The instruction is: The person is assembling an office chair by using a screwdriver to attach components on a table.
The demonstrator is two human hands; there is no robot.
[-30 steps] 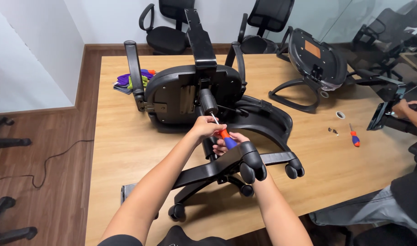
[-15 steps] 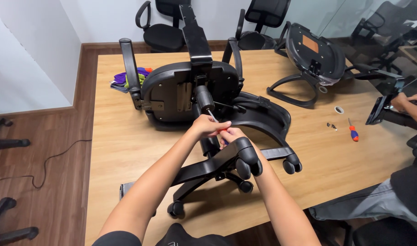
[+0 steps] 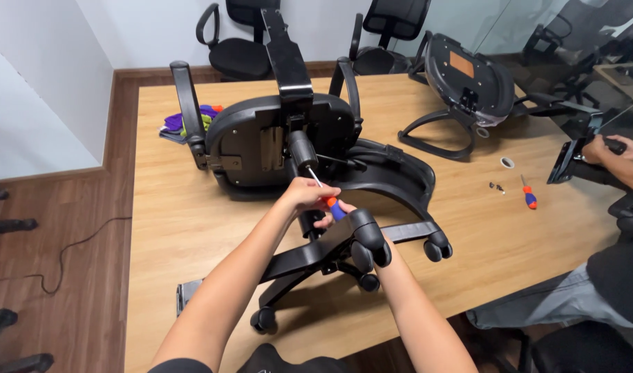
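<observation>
A black office chair (image 3: pixel 275 138) lies upside down on the wooden table (image 3: pixel 171 228), its wheeled star base (image 3: pixel 351 249) pointing toward me. My left hand (image 3: pixel 304 195) and my right hand (image 3: pixel 330 220) both grip a screwdriver (image 3: pixel 328 200) with a blue and orange handle. Its metal shaft points up toward the mechanism under the seat, near the gas cylinder (image 3: pixel 301 152). The right hand is partly hidden behind a base arm and a caster.
A second chair seat with armrests (image 3: pixel 461 90) lies at the far right of the table. A second screwdriver (image 3: pixel 528 195), small screws (image 3: pixel 497 186) and a ring (image 3: pixel 508 162) lie nearby. Another person's hand (image 3: pixel 607 148) holds a chair part at right. Coloured cloths (image 3: pixel 182 123) lie far left.
My view has shifted slightly; both hands stay on the screwdriver at the same spot under the seat, with the handle showing a little more now.
</observation>
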